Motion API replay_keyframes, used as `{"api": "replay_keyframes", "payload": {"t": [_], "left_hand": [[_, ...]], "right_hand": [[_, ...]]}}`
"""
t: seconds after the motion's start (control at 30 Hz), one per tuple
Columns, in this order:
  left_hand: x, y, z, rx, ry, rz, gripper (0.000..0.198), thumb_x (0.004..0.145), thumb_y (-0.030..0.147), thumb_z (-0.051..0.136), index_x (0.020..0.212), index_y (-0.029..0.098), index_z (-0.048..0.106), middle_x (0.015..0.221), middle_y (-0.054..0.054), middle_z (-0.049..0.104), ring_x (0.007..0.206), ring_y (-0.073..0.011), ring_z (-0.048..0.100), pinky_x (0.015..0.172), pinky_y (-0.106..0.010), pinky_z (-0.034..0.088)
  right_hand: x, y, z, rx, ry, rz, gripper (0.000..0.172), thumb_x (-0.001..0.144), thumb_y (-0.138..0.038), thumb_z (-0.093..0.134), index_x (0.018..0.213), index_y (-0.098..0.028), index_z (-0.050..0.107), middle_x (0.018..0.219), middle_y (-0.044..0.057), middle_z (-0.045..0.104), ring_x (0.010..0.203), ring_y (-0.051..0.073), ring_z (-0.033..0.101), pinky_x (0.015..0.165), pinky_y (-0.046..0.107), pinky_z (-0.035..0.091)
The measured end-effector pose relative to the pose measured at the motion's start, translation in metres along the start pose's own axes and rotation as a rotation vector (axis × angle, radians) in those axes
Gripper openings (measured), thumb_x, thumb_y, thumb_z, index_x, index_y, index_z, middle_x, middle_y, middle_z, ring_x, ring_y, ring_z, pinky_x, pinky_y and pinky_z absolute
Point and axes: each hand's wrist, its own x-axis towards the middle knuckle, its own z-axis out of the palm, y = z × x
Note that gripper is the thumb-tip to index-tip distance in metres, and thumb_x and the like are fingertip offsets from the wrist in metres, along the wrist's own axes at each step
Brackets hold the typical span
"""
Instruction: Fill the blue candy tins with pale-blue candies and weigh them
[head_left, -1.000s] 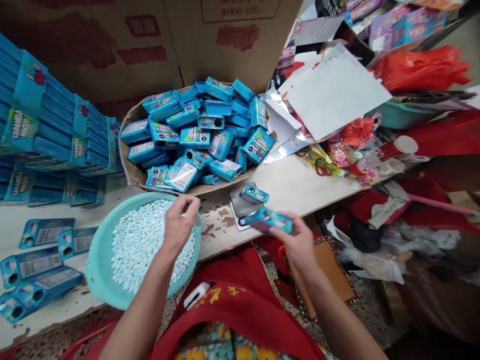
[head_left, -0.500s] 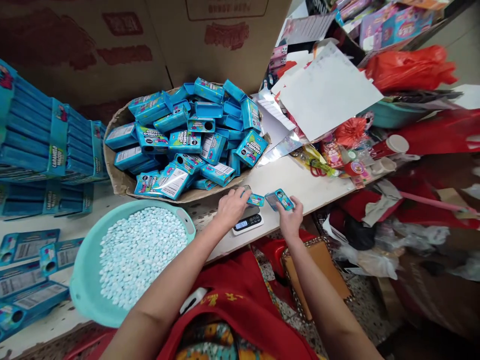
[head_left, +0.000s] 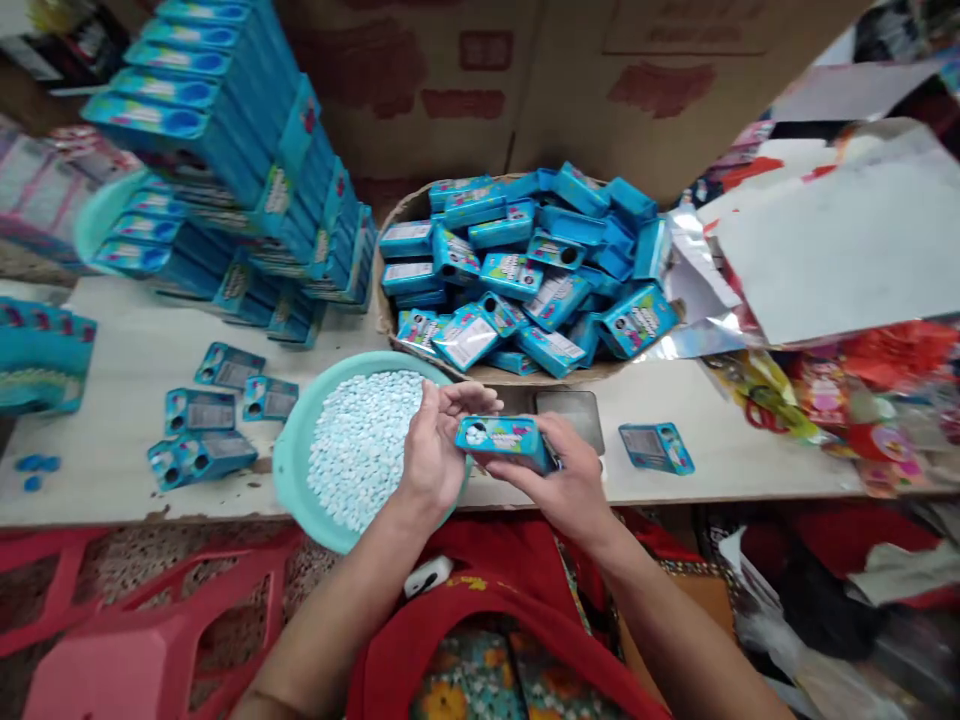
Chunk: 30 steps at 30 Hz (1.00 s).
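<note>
- One blue box is in the right hand, above the table and near the right side of the basin.
- Right fingers: pinching the box near its right end, from both near and far sides.
- Left hand: palm open, fingers extended and slightly spread by the box's left end, pinching nothing; whether it touches the box, I cannot tell.
- Whitish sweets fill much of the basin; similar pale bits seem to show at the box's left end.
- Handling, as I judge it: light, fairly stiff, yet easily dented by a hard squeeze. Its glossy faces may slip.
- Best hold: the long sides, towards the right end, leaving the left end uncovered; tipping that end down could spill sweets.
- Nearby: a scale partly behind the right hand, another box right of it, and a carton heaped with more behind.
</note>
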Motion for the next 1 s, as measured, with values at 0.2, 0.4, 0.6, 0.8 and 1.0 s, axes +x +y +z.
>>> {"api": "replay_keyframes", "payload": {"t": [0.2, 0.4, 0.6, 0.8, 1.0], "left_hand": [[0.006, 0.011, -0.053, -0.269, 0.267, -0.017, 0.027, 0.081, 0.037, 0.061, 0.068, 0.014, 0.057, 0.067, -0.002, 0.055, 0.064, -0.0129, 0.056, 0.066, -0.026, 0.046], [0.0, 0.018, -0.07, -0.274, 0.332, -0.016, 0.015, 0.076, 0.025, 0.063, 0.072, 0.012, 0.058, 0.071, -0.003, 0.055, 0.064, -0.0122, 0.054, 0.063, -0.025, 0.045], [0.002, 0.022, -0.088, -0.114, 0.29, -0.015, 0.014, 0.075, 0.028, 0.062, 0.077, 0.014, 0.061, 0.08, -0.005, 0.058, 0.076, -0.0157, 0.057, 0.074, -0.03, 0.047], [-0.021, 0.054, -0.096, 0.881, 0.019, 0.241, 0.051, 0.072, 0.016, 0.06, 0.122, 0.024, 0.056, 0.133, -0.006, 0.05, 0.127, -0.0256, 0.039, 0.104, -0.041, 0.032], [-0.035, 0.093, -0.07, 1.266, -0.158, 0.443, 0.039, 0.071, 0.015, 0.066, 0.108, 0.024, 0.063, 0.108, -0.004, 0.062, 0.104, -0.0215, 0.056, 0.095, -0.033, 0.041]], "right_hand": [[0.018, -0.017, 0.05, -0.071, -0.164, -0.075, 0.04, 0.074, -0.049, 0.071, 0.099, -0.019, 0.063, 0.084, 0.003, 0.06, 0.078, 0.02, 0.057, 0.072, 0.032, 0.042], [0.016, -0.02, 0.072, -0.018, -0.233, 0.014, 0.035, 0.074, -0.048, 0.071, 0.095, -0.021, 0.065, 0.083, 0.001, 0.059, 0.077, 0.019, 0.057, 0.069, 0.028, 0.042], [0.014, -0.021, 0.068, 0.117, -0.214, 0.131, 0.037, 0.069, -0.047, 0.075, 0.093, -0.02, 0.065, 0.083, 0.0, 0.061, 0.077, 0.019, 0.057, 0.07, 0.028, 0.044], [0.013, -0.02, 0.069, 0.373, -0.111, 0.143, 0.036, 0.069, -0.041, 0.077, 0.096, -0.022, 0.062, 0.092, 0.002, 0.062, 0.089, 0.021, 0.059, 0.082, 0.033, 0.046], [0.007, -0.014, 0.087, 0.493, -0.005, 0.008, 0.062, 0.077, -0.048, 0.067, 0.129, -0.025, 0.044, 0.128, 0.009, 0.05, 0.117, 0.025, 0.05, 0.096, 0.041, 0.044]]}}
